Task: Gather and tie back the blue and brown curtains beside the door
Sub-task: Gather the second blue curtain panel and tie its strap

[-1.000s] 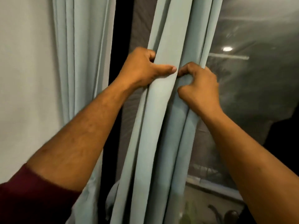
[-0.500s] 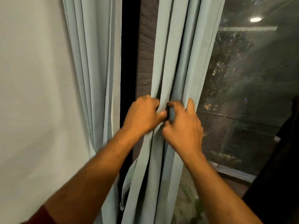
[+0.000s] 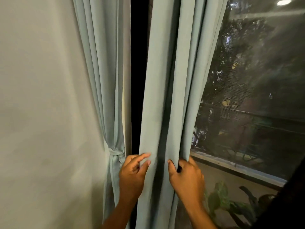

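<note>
A pale blue curtain (image 3: 166, 90) hangs in loose folds down the middle of the view. My left hand (image 3: 132, 175) is at its left edge, fingers and thumb lightly curled against the fabric. My right hand (image 3: 186, 177) grips the curtain's right folds, fingers wrapped round the edge. A second pale blue curtain (image 3: 105, 76) hangs to the left against the wall, tied back with a knotted band (image 3: 115, 153). No brown curtain is visible.
A white wall (image 3: 46, 113) fills the left side. A dark gap (image 3: 138, 63) separates the two curtains. To the right is a screened window (image 3: 257, 90) with its sill (image 3: 239, 169); a leafy plant (image 3: 219, 199) stands below it.
Both hands have slid down the middle curtain, and the view now takes in much more of it. The left hand's grip has loosened, and the tied left curtain has come into view.
</note>
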